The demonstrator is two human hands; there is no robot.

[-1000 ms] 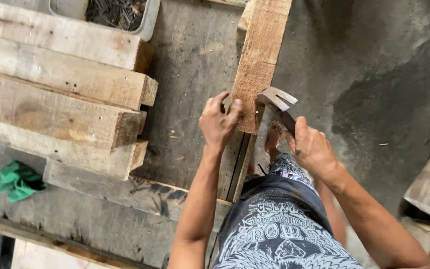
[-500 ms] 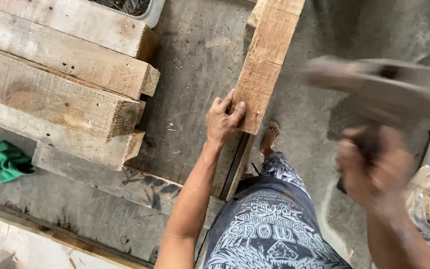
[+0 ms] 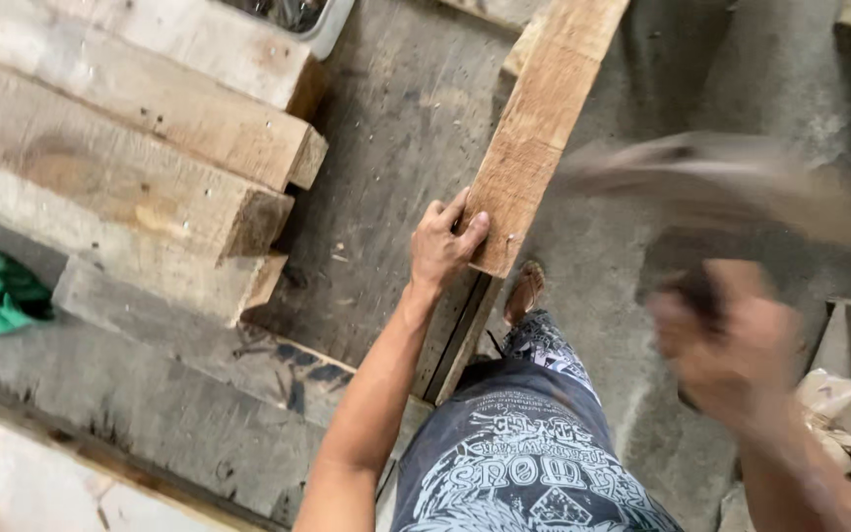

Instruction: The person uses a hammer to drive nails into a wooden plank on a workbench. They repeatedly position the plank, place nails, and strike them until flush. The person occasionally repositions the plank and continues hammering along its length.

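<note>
Nearest me, at 4 o'clock, my right hand is clenched on the handle of a hammer, both motion-blurred. Toward 12 o'clock, my left hand lies flat, fingers gripping the near end of the plank that runs away over the concrete floor. I judge a glancing blow could strike those fingers or kick the plank sideways. Stacked beams lie at 10 o'clock.
</note>
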